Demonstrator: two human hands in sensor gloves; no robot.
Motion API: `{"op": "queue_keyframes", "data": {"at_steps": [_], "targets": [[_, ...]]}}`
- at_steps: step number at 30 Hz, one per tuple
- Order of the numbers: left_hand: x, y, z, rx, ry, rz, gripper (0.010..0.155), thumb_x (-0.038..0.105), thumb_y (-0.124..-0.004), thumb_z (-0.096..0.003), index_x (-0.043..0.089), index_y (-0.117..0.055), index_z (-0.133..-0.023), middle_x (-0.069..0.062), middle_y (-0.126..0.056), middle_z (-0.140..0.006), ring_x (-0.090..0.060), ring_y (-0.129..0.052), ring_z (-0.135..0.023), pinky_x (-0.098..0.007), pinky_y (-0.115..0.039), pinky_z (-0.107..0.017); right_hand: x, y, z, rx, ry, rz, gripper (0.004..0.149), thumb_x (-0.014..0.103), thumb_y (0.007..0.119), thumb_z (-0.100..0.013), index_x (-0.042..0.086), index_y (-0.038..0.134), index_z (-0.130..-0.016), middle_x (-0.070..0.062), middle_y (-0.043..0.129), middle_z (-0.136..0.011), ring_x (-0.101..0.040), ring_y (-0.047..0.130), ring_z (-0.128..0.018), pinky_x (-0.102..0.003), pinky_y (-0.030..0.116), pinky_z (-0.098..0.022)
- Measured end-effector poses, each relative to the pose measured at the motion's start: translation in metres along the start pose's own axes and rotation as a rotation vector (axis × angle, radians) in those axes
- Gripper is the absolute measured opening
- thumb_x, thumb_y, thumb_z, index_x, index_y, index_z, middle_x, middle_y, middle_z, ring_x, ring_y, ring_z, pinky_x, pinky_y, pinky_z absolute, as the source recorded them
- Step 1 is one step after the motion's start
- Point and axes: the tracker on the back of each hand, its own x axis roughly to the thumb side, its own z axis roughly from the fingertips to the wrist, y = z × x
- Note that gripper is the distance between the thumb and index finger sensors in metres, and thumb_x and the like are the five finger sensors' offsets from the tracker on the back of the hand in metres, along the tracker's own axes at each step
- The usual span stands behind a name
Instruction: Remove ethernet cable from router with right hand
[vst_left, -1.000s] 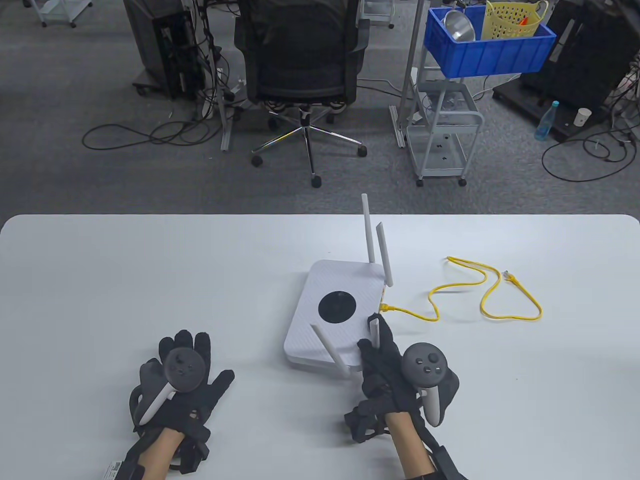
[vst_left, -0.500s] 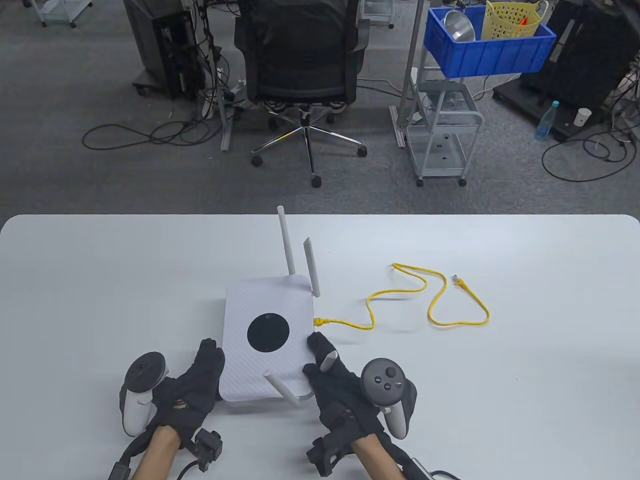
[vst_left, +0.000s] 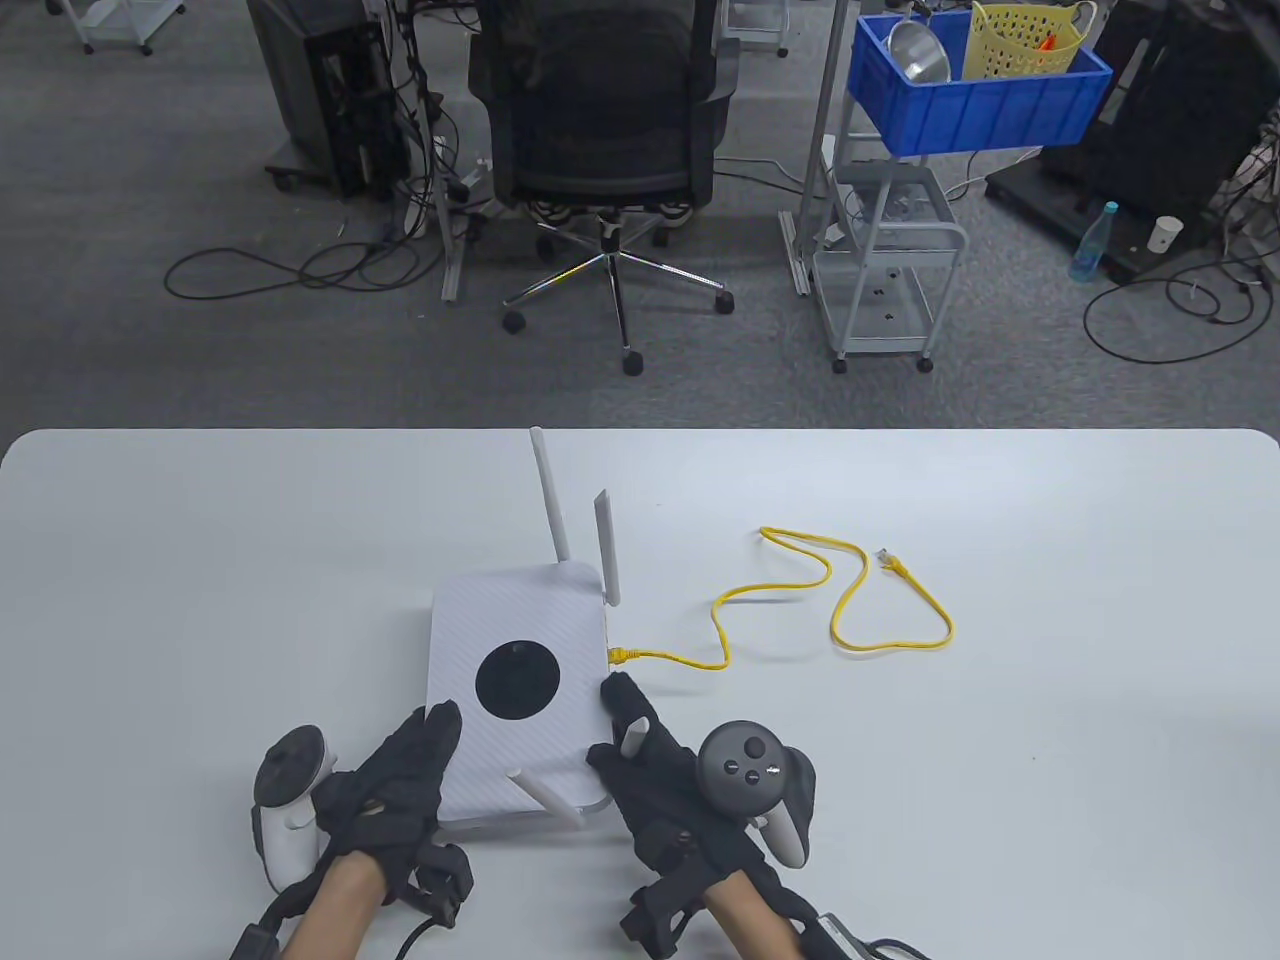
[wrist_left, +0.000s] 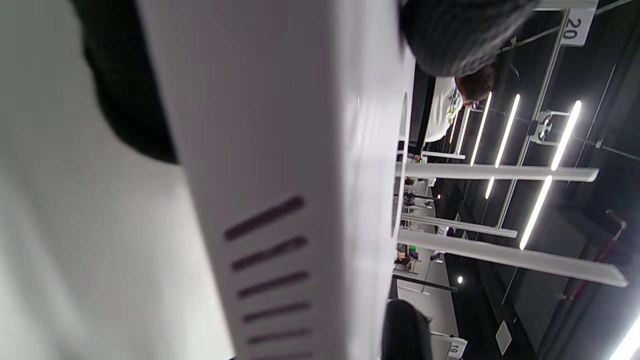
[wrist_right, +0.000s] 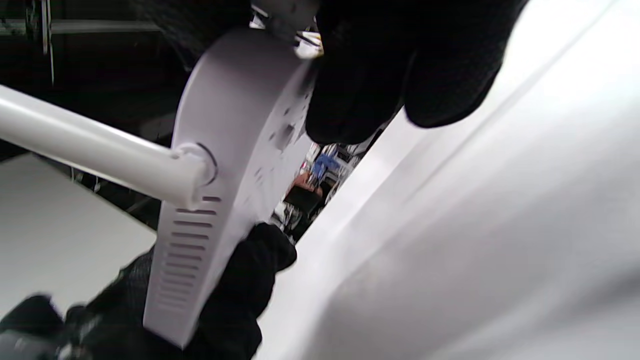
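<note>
Both hands grip the router (vst_left: 517, 680) — left hand (vst_left: 390, 790), right hand (vst_left: 665, 790) (ethernet cable (vst_left: 800, 600) untouched).

The router (vst_left: 517, 655) is matt white plastic with a fine ribbed top and a smooth black disc at its centre. Beside it, the cable (vst_left: 800, 610) has a smooth yellow plastic jacket. Both gloves (vst_left: 400, 790) are black knitted cloth. The table (vst_left: 1050, 750) is smooth, matt white.
</note>
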Motion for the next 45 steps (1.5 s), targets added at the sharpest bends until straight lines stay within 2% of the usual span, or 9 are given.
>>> {"op": "queue_keyframes", "data": {"at_steps": [6, 9, 12, 17, 21, 25, 29, 38, 45], "targets": [[0.005, 0.004, 0.001, 0.021, -0.025, -0.016, 0.078, 0.049, -0.072, -0.0579, -0.004, -0.039, -0.106, -0.018, -0.095, -0.078, -0.026, -0.115, -0.046, -0.035, -0.097, -0.030, 0.006, -0.020, -0.003, 0.201, -0.049, 0.104, 0.087, 0.045, 0.068, -0.059, -0.003, 0.017, -0.112, -0.031, 0.053, -0.110, -0.040, 0.076, -0.091, -0.071, 0.060, -0.067], [0.005, 0.007, 0.002, 0.035, -0.026, -0.010, 0.078, 0.049, -0.072, -0.0579, -0.004, -0.040, -0.106, -0.018, -0.095, -0.078, -0.026, -0.115, -0.046, -0.035, -0.097, -0.029, 0.003, -0.038, -0.002, 0.260, -0.054, 0.119, 0.086, 0.044, 0.066, -0.060, -0.004, 0.017, -0.112, -0.033, 0.049, -0.112, -0.043, 0.072, -0.094, -0.073, 0.056, -0.068], [0.003, 0.010, 0.001, 0.042, -0.020, -0.002, 0.077, 0.049, -0.071, -0.0580, -0.004, -0.040, -0.106, -0.018, -0.095, -0.077, -0.026, -0.115, -0.046, -0.035, -0.097, -0.029, -0.002, -0.056, 0.003, 0.118, -0.065, 0.154, 0.079, 0.041, 0.066, -0.060, -0.002, 0.027, -0.113, -0.031, 0.053, -0.111, -0.042, 0.075, -0.093, -0.073, 0.057, -0.068], [0.002, 0.010, 0.001, 0.042, -0.012, -0.016, 0.077, 0.049, -0.071, -0.0580, -0.003, -0.041, -0.106, -0.018, -0.095, -0.077, -0.026, -0.115, -0.045, -0.035, -0.097, -0.029, 0.000, -0.075, 0.014, -0.217, -0.125, 0.243, 0.066, 0.044, 0.065, -0.059, 0.006, 0.051, -0.111, -0.022, 0.069, -0.105, -0.033, 0.085, -0.084, -0.067, 0.064, -0.067], [0.001, 0.006, -0.001, 0.021, -0.013, -0.038, 0.077, 0.049, -0.072, -0.0579, -0.003, -0.042, -0.106, -0.018, -0.096, -0.076, -0.026, -0.115, -0.045, -0.035, -0.097, -0.029, 0.006, -0.068, 0.016, -0.315, -0.113, 0.433, 0.065, 0.046, 0.063, -0.059, 0.007, 0.055, -0.110, -0.023, 0.066, -0.106, -0.035, 0.083, -0.086, -0.070, 0.059, -0.067], [0.001, 0.000, -0.003, -0.008, -0.024, -0.075, 0.076, 0.049, -0.072, -0.0576, -0.003, -0.044, -0.106, -0.018, -0.096, -0.075, -0.026, -0.116, -0.044, -0.035, -0.097, -0.028, 0.004, -0.054, 0.012, -0.235, -0.040, 0.509, 0.069, 0.049, 0.061, -0.058, 0.004, 0.053, -0.111, -0.029, 0.059, -0.109, -0.043, 0.075, -0.091, -0.075, 0.050, -0.067], [0.001, -0.005, -0.003, -0.022, -0.035, -0.130, 0.076, 0.049, -0.072, -0.0575, -0.002, -0.044, -0.106, -0.018, -0.096, -0.075, -0.026, -0.116, -0.044, -0.035, -0.097, -0.028, 0.000, -0.045, 0.008, -0.172, 0.026, 0.556, 0.072, 0.052, 0.058, -0.058, 0.002, 0.055, -0.110, -0.029, 0.063, -0.107, -0.043, 0.077, -0.089, -0.075, 0.052, -0.066], [-0.003, -0.012, -0.006, -0.049, -0.027, -0.183, 0.076, 0.049, -0.072, -0.0573, -0.002, -0.045, -0.106, -0.018, -0.097, -0.075, -0.027, -0.115, -0.044, -0.036, -0.097, -0.028, -0.004, -0.038, 0.005, -0.140, 0.064, 0.600, 0.070, 0.053, 0.058, -0.057, 0.004, 0.063, -0.106, -0.026, 0.071, -0.103, -0.041, 0.082, -0.083, -0.074, 0.055, -0.066], [-0.004, -0.016, -0.007, -0.064, -0.028, -0.182, 0.076, 0.049, -0.072, -0.0574, -0.002, -0.045, -0.106, -0.018, -0.096, -0.075, -0.027, -0.115, -0.044, -0.036, -0.097, -0.028, -0.003, -0.032, 0.004, -0.130, 0.067, 0.691, 0.069, 0.053, 0.058, -0.057, 0.005, 0.061, -0.107, -0.026, 0.068, -0.105, -0.042, 0.078, -0.085, -0.076, 0.049, -0.066]]}}
